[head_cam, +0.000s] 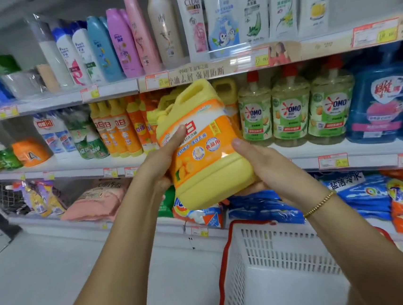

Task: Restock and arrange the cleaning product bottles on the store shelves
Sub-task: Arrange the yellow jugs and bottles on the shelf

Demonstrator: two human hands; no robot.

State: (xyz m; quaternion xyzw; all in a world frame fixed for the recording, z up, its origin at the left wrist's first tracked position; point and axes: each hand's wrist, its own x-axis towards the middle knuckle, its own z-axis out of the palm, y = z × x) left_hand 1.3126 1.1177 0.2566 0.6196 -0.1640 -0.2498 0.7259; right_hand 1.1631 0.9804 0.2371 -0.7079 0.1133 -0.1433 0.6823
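- Your white basket [266, 251], red-handled, sits lowest, under your arms, with pale floor [35, 279] to its left.
- On the middle shelf [73, 165], orange dish-soap bottles [114, 131] stand left and green OMO bottles [290, 116] right.
- Your left hand [158, 166] and right hand [265, 163] both grip the yellow jug [203, 152], which is tilted in front of that shelf.
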